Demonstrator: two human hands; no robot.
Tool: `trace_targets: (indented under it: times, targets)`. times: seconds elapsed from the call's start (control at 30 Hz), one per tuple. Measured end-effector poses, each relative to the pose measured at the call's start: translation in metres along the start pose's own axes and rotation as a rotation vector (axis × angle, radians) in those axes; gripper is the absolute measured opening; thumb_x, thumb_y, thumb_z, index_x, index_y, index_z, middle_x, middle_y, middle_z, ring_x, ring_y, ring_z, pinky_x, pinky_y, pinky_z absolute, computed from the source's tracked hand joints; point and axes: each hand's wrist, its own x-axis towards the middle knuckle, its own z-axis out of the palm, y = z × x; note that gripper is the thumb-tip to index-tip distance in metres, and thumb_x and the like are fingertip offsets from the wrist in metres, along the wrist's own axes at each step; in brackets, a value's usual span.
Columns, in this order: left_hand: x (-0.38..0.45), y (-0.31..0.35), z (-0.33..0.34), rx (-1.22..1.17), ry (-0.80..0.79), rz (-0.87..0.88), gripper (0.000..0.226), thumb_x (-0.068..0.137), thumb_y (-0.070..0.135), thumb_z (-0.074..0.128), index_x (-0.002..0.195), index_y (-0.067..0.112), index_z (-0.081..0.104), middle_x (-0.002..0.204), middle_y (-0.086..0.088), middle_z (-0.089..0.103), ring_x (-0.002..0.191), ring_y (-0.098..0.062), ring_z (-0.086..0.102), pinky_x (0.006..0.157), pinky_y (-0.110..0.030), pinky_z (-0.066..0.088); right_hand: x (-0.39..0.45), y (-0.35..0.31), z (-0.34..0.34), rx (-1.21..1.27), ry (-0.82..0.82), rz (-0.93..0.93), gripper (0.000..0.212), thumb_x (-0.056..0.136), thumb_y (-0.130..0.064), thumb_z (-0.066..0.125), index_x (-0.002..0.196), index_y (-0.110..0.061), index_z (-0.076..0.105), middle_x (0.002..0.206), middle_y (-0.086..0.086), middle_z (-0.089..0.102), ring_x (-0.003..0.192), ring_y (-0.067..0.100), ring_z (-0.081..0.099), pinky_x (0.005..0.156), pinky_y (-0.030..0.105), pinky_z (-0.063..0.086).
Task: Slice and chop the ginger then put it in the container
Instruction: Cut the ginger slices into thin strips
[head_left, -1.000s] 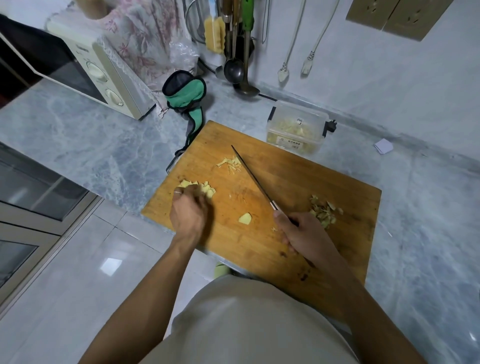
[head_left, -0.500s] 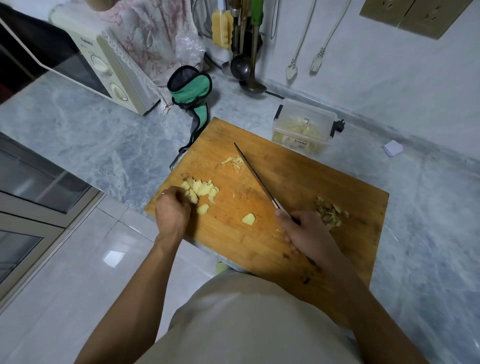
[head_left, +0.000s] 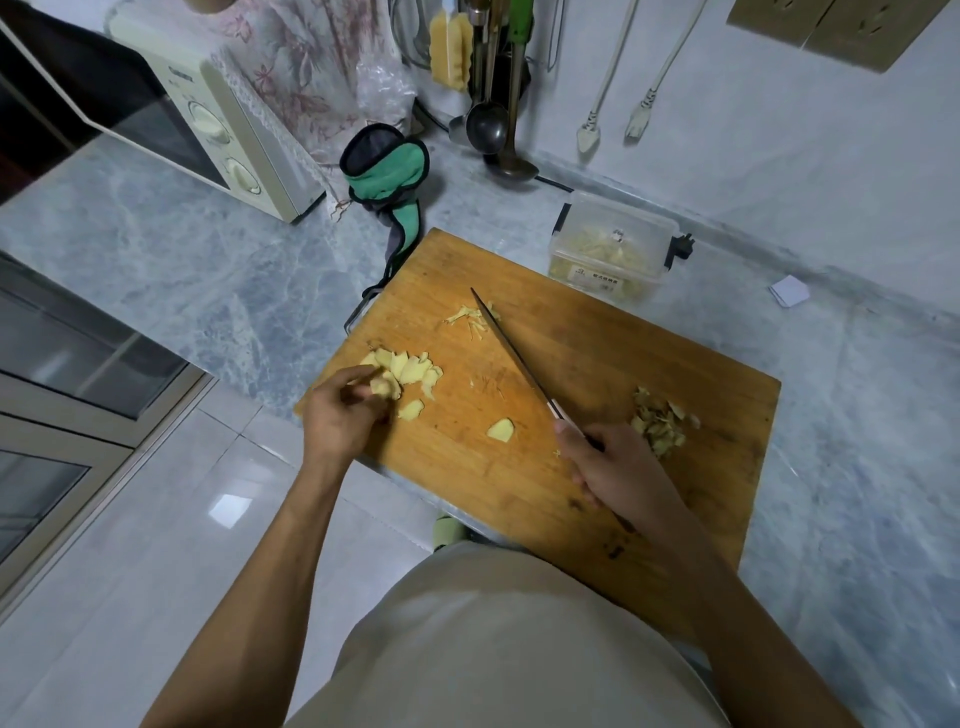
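Observation:
A wooden cutting board (head_left: 597, 364) lies on the marble counter. Yellow ginger slices (head_left: 410, 370) are fanned near its left corner. My left hand (head_left: 345, 410) pinches a slice at the near edge of that pile. One loose slice (head_left: 500, 430) lies mid-board, and thin ginger strips (head_left: 467, 318) lie further back beside the blade tip. My right hand (head_left: 608, 462) grips the handle of a knife (head_left: 511, 353), whose blade rests on its edge, pointing away. A clear plastic container (head_left: 610, 249) with chopped ginger inside stands behind the board.
Ginger peelings (head_left: 660, 421) are heaped on the board's right side. A green oven mitt (head_left: 387, 174) and a microwave (head_left: 171, 109) stand at the back left. Ladles (head_left: 488, 122) hang against the wall. A folded paper (head_left: 789, 291) lies on the counter to the right.
My left hand has pulled back toward the board's near edge, uncovering the fanned ginger slices, and now pinches one slice. The knife and right hand have stayed put.

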Motion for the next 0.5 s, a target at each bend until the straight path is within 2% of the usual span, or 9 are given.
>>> trace_targets:
  times: [0.1,0.2,0.3,0.4,0.5]
  targets:
    - [-0.022,0.003,0.017,-0.104,-0.110,-0.031,0.030,0.084,-0.006,0.070,0.098,0.019,0.074,0.082,0.002,0.067,0.078,-0.012,0.063,0.080,-0.023,0.057,-0.003,0.004,-0.003,0.001,0.006,-0.004,0.058,0.101,-0.051,0.049,0.070,-0.003,0.062,0.055,0.003,0.057,0.047,0.014,0.053,0.051,0.025,0.045]
    - [-0.040,0.005,0.040,-0.062,-0.229,-0.002,0.025,0.085,0.001,0.072,0.100,0.021,0.076,0.078,0.006,0.068,0.074,-0.004,0.060,0.075,-0.008,0.047,-0.008,0.009,-0.008,0.007,0.016,0.007,0.062,0.101,-0.052,0.049,0.068,-0.001,0.059,0.055,0.005,0.057,0.048,0.016,0.053,0.051,0.025,0.045]
    - [-0.046,0.009,0.065,0.041,-0.340,0.053,0.025,0.089,0.004,0.070,0.102,0.024,0.076,0.087,0.004,0.070,0.074,0.005,0.058,0.072,0.001,0.039,-0.013,0.017,-0.017,-0.030,0.009,0.021,0.055,0.101,-0.051,0.049,0.067,-0.008,0.058,0.056,0.003,0.055,0.049,0.013,0.052,0.054,0.026,0.045]
    - [-0.046,0.016,0.085,0.162,-0.388,0.116,0.024,0.090,0.002,0.067,0.108,0.015,0.076,0.107,0.005,0.071,0.095,0.000,0.062,0.083,0.002,0.038,-0.016,0.028,-0.028,-0.063,-0.002,0.000,0.052,0.101,-0.052,0.048,0.068,-0.012,0.057,0.054,0.000,0.053,0.046,0.010,0.050,0.055,0.029,0.045]
    - [-0.047,0.019,0.095,0.228,-0.372,0.142,0.025,0.090,0.002,0.067,0.108,0.017,0.076,0.111,0.007,0.071,0.104,-0.007,0.063,0.092,-0.005,0.039,-0.018,0.039,-0.034,-0.048,-0.011,-0.010,0.053,0.101,-0.054,0.048,0.067,-0.013,0.056,0.055,0.002,0.054,0.046,0.013,0.051,0.055,0.032,0.045]
